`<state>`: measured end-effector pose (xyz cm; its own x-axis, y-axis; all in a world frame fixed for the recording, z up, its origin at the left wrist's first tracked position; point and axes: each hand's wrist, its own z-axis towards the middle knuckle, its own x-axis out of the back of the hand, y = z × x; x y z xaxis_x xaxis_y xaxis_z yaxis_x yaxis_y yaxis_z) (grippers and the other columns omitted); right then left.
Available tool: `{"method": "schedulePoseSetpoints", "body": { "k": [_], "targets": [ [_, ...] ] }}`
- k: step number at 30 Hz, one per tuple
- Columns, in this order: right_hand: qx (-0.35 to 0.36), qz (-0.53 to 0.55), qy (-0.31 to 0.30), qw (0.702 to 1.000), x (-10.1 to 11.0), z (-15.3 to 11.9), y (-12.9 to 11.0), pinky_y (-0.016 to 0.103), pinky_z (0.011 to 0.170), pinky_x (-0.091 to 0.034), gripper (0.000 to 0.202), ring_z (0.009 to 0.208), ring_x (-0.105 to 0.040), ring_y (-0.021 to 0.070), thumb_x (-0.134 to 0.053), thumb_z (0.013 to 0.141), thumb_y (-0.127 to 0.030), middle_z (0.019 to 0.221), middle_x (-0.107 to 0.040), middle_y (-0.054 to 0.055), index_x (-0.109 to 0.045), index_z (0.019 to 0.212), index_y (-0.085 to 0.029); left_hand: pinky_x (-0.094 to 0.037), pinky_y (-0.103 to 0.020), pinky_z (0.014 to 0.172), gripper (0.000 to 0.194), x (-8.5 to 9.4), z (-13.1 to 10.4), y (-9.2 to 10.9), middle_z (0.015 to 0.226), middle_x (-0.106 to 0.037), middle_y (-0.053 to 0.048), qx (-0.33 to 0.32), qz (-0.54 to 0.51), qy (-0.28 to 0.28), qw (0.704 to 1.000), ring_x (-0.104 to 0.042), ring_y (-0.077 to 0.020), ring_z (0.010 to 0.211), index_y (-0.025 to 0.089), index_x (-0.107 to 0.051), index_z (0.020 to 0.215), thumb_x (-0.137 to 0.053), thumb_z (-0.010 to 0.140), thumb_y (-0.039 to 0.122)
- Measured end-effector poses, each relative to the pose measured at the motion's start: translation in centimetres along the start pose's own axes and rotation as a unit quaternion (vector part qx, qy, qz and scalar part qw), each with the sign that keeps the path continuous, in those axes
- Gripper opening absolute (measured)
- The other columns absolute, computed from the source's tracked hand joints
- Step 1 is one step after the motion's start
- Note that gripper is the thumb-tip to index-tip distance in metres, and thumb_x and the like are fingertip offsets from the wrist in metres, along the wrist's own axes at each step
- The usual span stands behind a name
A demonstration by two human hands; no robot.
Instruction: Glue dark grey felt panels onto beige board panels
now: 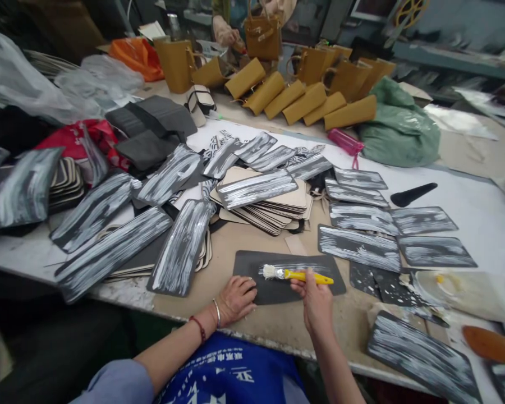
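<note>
Right hand (315,303) has its grip pinching the yellow handle of a brush (309,276), fingers and thumb together, bristles pointing left over a dark panel (278,294). Panel lies flat at near centre of the desk (235,242), a few thin white streaks across its far middle, rest mostly bare. Left hand (236,300) rests palm down at the panel's near left end, grip spread loosely, pinching nothing. Brush sits between the hands, bristles nearer the left one. White-streaked panels lie around: one (180,247) left of the left hand, one (359,247) just far right of the work, one (423,356) near right. Pale stack (273,216) beyond the panel, with a streaked piece (256,189) on top. Far right: pink pouch (345,142) beside green bag (398,126). Far centre: row of tan bags (278,92), another person's hand (226,32) behind them
</note>
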<state>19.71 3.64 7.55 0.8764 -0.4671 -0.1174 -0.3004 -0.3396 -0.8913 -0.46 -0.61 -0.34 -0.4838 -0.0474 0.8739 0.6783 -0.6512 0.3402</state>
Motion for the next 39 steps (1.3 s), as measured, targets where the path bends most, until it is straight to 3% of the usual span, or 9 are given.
{"method": "schedulePoseSetpoints", "body": {
  "k": [4,8,18,23,27,33,36,39],
  "targets": [
    [0.007,-0.043,-0.013,0.999,-2.0,0.3,2.2,0.025,0.047,-0.053,0.042,0.055,-0.062,0.0158,-0.068,0.063,-0.05,0.062,-0.063,0.0,-0.058,0.079,-0.013,-0.038,-0.037,0.082,0.02,0.0,0.2,0.0,0.1,-0.06,-0.006,0.002,-0.001,0.008,1.0,-0.049,-0.0209,0.097,0.018,-0.057,0.094,-0.053,0.08,0.031],
    [0.025,-0.063,0.002,0.998,-1.2,1.3,2.9,0.028,0.049,-0.054,0.04,0.055,-0.062,0.0172,-0.066,0.064,-0.05,0.061,-0.062,-0.001,-0.057,0.08,-0.014,-0.039,-0.038,0.082,0.019,0.3,0.4,0.2,0.099,-0.061,-0.006,0.0,-0.006,0.017,1.0,-0.05,-0.0208,0.096,0.018,-0.058,0.094,-0.052,0.08,0.03],
    [0.118,-0.062,0.179,0.975,8.9,7.8,-1.6,0.028,0.051,-0.054,0.037,0.051,-0.061,0.0157,-0.065,0.064,-0.05,0.057,-0.062,-0.001,-0.057,0.074,-0.015,-0.042,-0.038,0.081,0.016,0.8,1.0,0.5,0.094,-0.063,-0.007,0.0,-0.019,0.052,0.998,-0.052,-0.0213,0.093,0.018,-0.06,0.091,-0.049,0.082,0.026],
    [0.15,-0.085,0.226,0.959,11.0,9.7,-3.3,0.029,0.054,-0.054,0.045,0.051,-0.061,0.0161,-0.064,0.062,-0.058,0.055,-0.06,-0.001,-0.056,0.072,-0.014,-0.045,-0.037,0.078,0.016,0.9,1.3,0.6,0.092,-0.063,-0.008,-0.009,-0.013,0.066,0.998,-0.053,-0.021,0.091,0.018,-0.06,0.09,-0.049,0.082,0.024],
    [0.176,-0.149,0.221,0.948,10.6,9.1,-4.2,0.031,0.055,-0.053,0.05,0.051,-0.061,0.0168,-0.056,0.067,-0.063,0.055,-0.06,0.0,-0.057,0.075,-0.014,-0.046,-0.037,0.078,0.016,1.0,1.3,0.6,0.092,-0.063,-0.008,-0.011,-0.014,0.059,0.998,-0.053,-0.0207,0.091,0.017,-0.06,0.09,-0.048,0.082,0.025],
    [0.259,-0.28,0.162,0.91,7.9,6.4,-4.6,0.032,0.063,-0.05,0.048,0.059,-0.061,0.0173,-0.046,0.075,-0.062,0.068,-0.063,0.004,-0.058,0.083,-0.016,-0.047,-0.037,0.076,0.017,0.9,1.2,0.4,0.093,-0.062,-0.01,-0.012,-0.012,0.052,0.999,-0.053,-0.0212,0.091,0.016,-0.06,0.09,-0.049,0.082,0.025],
    [0.25,-0.272,0.119,0.922,7.4,4.5,-4.5,0.031,0.062,-0.051,0.045,0.059,-0.061,0.0164,-0.047,0.077,-0.06,0.073,-0.064,0.005,-0.058,0.084,-0.017,-0.047,-0.036,0.076,0.017,0.8,1.1,0.3,0.094,-0.062,-0.009,-0.02,-0.013,0.049,0.998,-0.053,-0.0209,0.092,0.016,-0.06,0.091,-0.05,0.082,0.025],
    [0.198,-0.21,0.117,0.95,7.7,2.1,-3.8,0.031,0.058,-0.052,0.044,0.058,-0.06,0.0162,-0.051,0.075,-0.058,0.073,-0.064,0.004,-0.059,0.085,-0.016,-0.046,-0.036,0.077,0.017,0.6,0.9,0.1,0.094,-0.063,-0.009,-0.017,-0.018,0.048,0.999,-0.053,-0.0211,0.092,0.016,-0.06,0.092,-0.052,0.082,0.027]
  ]
}}
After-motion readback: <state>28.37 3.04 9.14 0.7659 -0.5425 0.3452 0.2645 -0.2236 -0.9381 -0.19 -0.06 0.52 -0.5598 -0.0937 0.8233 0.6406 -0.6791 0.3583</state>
